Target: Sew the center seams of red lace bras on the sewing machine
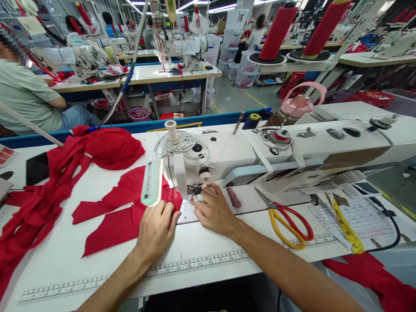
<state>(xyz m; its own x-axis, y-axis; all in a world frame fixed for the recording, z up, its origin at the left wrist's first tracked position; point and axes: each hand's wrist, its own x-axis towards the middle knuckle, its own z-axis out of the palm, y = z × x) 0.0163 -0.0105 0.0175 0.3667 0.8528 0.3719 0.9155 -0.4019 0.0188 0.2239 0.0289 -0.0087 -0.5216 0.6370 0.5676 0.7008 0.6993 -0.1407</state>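
A white sewing machine [224, 149] stands on the table, with its presser foot and needle area [195, 189] between my two hands. My left hand [156, 229] lies at the near edge of a red fabric piece [173, 199], its fingers closed on the cloth left of the needle. The rest of that cloth spreads left in two flaps [112, 229]. Close by the presser foot, my right hand [212, 211] has curled fingers, thumb and fingertips drawn together. What they hold, if anything, is too small to make out. A lit oblong lamp [151, 181] hangs just above my left hand.
Red-and-yellow-handled scissors [289, 221] lie right of my right forearm, near a yellow tape measure [346, 223] on a written sheet [367, 216]. Heaped red fabric [107, 147] covers the table's left. A printed ruler [195, 262] runs along the front. Another person [29, 93] sits far left.
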